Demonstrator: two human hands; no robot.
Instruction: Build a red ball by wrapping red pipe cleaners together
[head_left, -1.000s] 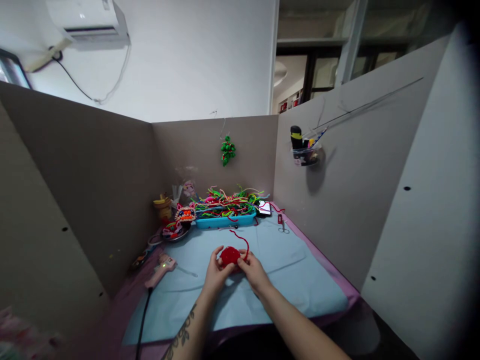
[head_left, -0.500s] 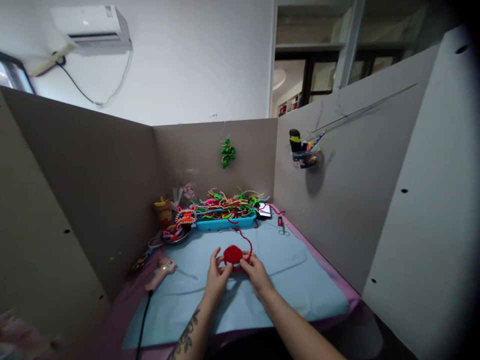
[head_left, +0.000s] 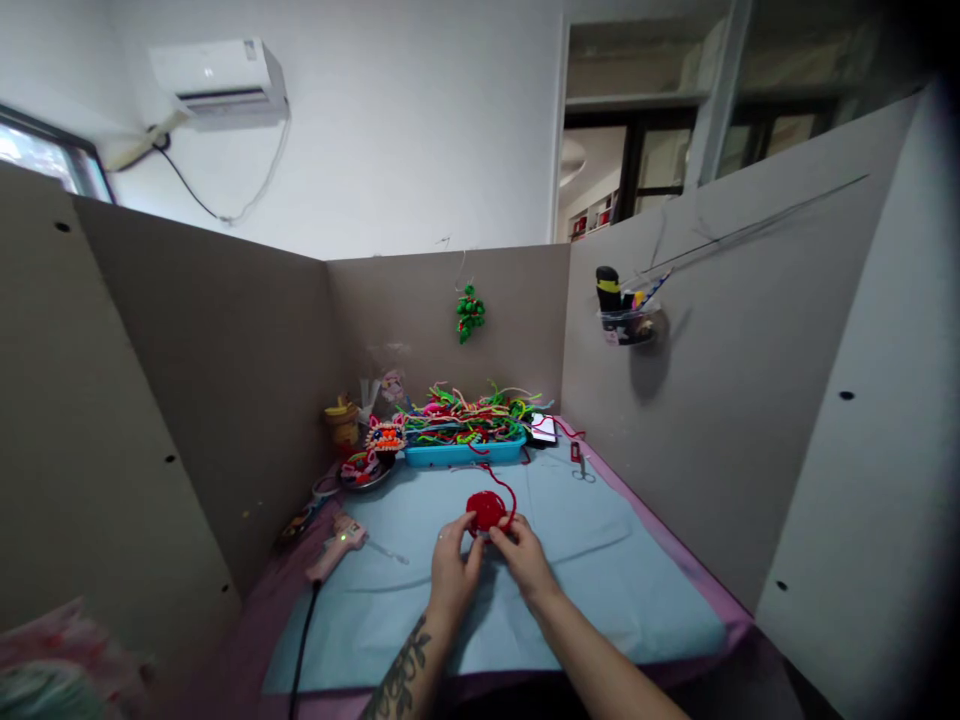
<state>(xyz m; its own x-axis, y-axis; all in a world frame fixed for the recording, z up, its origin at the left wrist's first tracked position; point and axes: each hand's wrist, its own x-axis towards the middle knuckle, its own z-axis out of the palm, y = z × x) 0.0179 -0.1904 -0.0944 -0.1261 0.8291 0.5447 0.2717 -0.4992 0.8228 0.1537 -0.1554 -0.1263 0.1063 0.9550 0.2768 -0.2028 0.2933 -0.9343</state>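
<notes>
A round red ball (head_left: 486, 508) of wound fuzzy craft wire is held above the light blue mat (head_left: 615, 570). My left hand (head_left: 453, 568) pinches its lower left side with thumb and fingers. My right hand (head_left: 523, 556) grips its lower right side. A loose red wire tail (head_left: 510, 490) arcs up from the ball and back down towards my right fingers.
A blue tray (head_left: 465, 455) heaped with several coloured craft wires sits at the back. Beside it lie a phone (head_left: 543, 429), small scissors (head_left: 579, 461), a pink glue gun (head_left: 336, 545) with a black cord, and finished wire figures (head_left: 375, 450). Cardboard walls enclose three sides.
Both hands stay on the red ball with the same grip. The view has swung, so everything sits slightly further right in the picture.
</notes>
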